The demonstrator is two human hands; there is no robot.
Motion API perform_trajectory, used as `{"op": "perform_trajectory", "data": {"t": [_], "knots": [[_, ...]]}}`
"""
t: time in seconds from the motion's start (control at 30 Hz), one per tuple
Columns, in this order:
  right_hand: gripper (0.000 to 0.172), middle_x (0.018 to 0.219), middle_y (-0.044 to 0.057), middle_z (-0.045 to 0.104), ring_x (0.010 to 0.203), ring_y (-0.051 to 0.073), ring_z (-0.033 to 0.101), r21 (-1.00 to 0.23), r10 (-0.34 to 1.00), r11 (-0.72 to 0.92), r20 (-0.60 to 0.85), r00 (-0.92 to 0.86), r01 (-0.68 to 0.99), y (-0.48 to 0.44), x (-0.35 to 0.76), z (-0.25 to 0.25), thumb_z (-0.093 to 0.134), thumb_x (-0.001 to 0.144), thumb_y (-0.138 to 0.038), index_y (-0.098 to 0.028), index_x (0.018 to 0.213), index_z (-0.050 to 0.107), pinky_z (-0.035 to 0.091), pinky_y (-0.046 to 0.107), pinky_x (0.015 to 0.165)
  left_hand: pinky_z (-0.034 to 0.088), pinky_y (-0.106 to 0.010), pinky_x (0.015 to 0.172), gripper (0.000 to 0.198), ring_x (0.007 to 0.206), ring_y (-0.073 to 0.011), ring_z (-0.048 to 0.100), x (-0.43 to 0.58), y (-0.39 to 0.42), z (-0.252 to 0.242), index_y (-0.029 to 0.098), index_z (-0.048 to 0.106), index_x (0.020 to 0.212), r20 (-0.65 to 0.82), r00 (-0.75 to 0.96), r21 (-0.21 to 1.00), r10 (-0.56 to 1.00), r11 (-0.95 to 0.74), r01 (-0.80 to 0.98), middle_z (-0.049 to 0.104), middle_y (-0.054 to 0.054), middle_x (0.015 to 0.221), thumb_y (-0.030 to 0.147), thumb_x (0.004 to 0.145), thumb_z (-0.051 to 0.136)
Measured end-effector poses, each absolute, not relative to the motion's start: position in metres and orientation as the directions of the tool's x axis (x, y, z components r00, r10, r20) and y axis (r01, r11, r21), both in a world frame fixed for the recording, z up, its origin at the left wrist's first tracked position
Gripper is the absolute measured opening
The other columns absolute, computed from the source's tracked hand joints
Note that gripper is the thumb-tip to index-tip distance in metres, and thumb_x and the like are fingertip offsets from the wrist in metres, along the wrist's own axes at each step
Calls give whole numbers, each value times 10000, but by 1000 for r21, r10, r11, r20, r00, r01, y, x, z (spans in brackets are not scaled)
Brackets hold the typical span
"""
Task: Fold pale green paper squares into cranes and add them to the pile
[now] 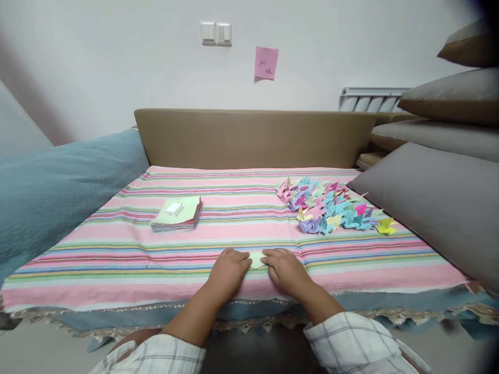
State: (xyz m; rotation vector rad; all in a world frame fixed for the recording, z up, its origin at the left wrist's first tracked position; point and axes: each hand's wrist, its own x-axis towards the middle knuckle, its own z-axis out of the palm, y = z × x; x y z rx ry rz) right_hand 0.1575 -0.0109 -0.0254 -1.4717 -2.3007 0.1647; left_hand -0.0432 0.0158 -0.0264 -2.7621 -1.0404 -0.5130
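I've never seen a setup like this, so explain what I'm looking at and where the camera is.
There's no machine here, just a person's two bare hands. The single picture comes from a camera worn on the head, looking forward and down. The left hand and right hand have their fingers on opposite sides of a small pale green paper; whether they pinch or press it is hard to tell. Beneath is a striped cloth. Farther back on the left is a stack of paper with a small white object on top; on the right is a cluster of colorful folded paper shapes.
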Motion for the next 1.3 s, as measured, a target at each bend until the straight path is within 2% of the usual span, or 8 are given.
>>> {"op": "perform_trajectory", "data": {"t": [0.13, 0.3, 0.47, 0.6, 0.77, 0.87, 1.03, 1.3], "knots": [[254, 1148, 54, 630, 1012, 214, 555, -259, 879, 441, 318, -356, 859, -14, 152, -27, 497, 804, -170, -215, 969, 685, 386, 362, 895, 377, -423, 922, 222, 986, -200, 586, -42, 9, -25, 202, 612, 1037, 330, 731, -94, 597, -750, 655, 608, -64, 1204, 137, 866, 487], [229, 1094, 57, 638, 973, 205, 553, -211, 873, 431, 346, -345, 877, -12, 146, -29, 448, 884, -252, -207, 895, 673, 373, 351, 857, 407, -385, 852, 241, 979, -217, 555, -41, 2, -17, 186, 584, 1079, 258, 745, -116, 615, -746, 656, 587, -69, 1232, 169, 850, 514], [252, 1038, 64, 626, 926, 202, 523, -164, 867, 418, 364, -339, 894, -13, 142, -30, 470, 878, -226, -244, 1089, 606, 357, 337, 805, 389, -382, 866, 298, 1034, -219, 517, -42, -2, -16, 211, 547, 1145, 245, 740, -111, 626, -740, 663, 552, -68, 1275, 167, 860, 473], [266, 1064, 53, 609, 925, 209, 499, -128, 872, 397, 363, -329, 909, -13, 141, -31, 468, 881, -236, -279, 1109, 598, 344, 342, 795, 385, -378, 872, 322, 1047, -218, 508, -41, -3, -19, 224, 532, 1172, 257, 703, -71, 663, -713, 698, 551, -61, 1277, 164, 869, 442], [264, 1030, 60, 614, 919, 216, 497, -148, 888, 359, 359, -288, 921, -12, 143, -35, 472, 877, -258, -261, 1102, 608, 355, 345, 787, 383, -395, 845, 400, 1022, -232, 512, -37, -3, -24, 234, 489, 1234, 286, 652, -47, 702, -670, 741, 559, -54, 1262, 162, 843, 456], [263, 1083, 77, 602, 980, 233, 488, -158, 881, 351, 390, -268, 923, -13, 142, -39, 489, 867, -254, -243, 1099, 613, 358, 358, 820, 385, -402, 821, 401, 1009, -241, 507, -34, -3, -26, 239, 510, 1211, 293, 634, -55, 715, -650, 758, 558, -66, 1248, 166, 818, 474], [284, 1131, 80, 608, 1028, 221, 496, -142, 821, 464, 441, -363, 874, -16, 140, -42, 432, 894, -192, -231, 1118, 601, 337, 378, 894, 377, -416, 842, 356, 1024, -249, 480, -31, -2, -31, 231, 530, 1178, 319, 622, -67, 715, -638, 767, 550, -92, 1208, 170, 840, 439], [298, 1085, 48, 653, 984, 204, 550, -268, 836, 506, 385, -390, 820, -11, 151, -37, 454, 841, -138, -223, 1050, 648, 395, 345, 873, 375, -413, 850, 331, 1000, -249, 484, -38, -7, -25, 210, 535, 1155, 329, 620, -76, 712, -634, 769, 588, -82, 1053, 166, 833, 473]]}}
